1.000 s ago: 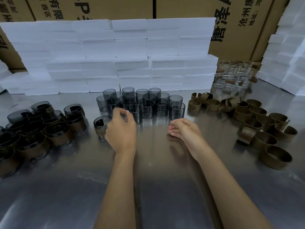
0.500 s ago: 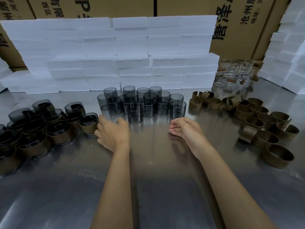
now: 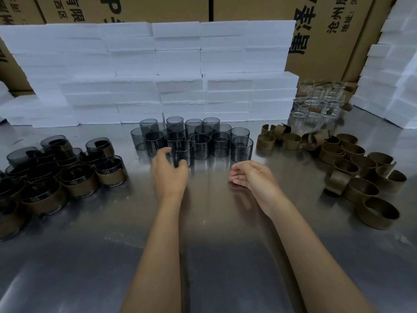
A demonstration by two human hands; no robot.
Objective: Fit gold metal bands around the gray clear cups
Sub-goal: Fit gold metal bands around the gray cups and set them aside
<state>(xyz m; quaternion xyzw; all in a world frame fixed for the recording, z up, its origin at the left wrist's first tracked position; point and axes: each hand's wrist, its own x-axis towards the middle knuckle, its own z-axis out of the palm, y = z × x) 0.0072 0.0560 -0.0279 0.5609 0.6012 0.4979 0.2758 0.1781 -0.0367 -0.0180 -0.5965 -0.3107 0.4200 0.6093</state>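
The left hand (image 3: 169, 175) curls its fingers (image 3: 165, 151) around the nearest gray cup (image 3: 182, 152), seemingly gripping it. The right hand (image 3: 252, 177) rests loosely curled, holding nothing. About fifteen gray cups (image 3: 196, 136) cluster at 12 o'clock; roughly twenty gold bands (image 3: 352, 163) lie at 3 o'clock on the table (image 3: 214, 233).

Operator: two bare forearms and hands

The left hand (image 3: 169, 175) and right hand (image 3: 252, 177) carry no gloves, rings, watch or wristband. Both forearms are uncovered to the frame's lower edge; no sleeve is visible.
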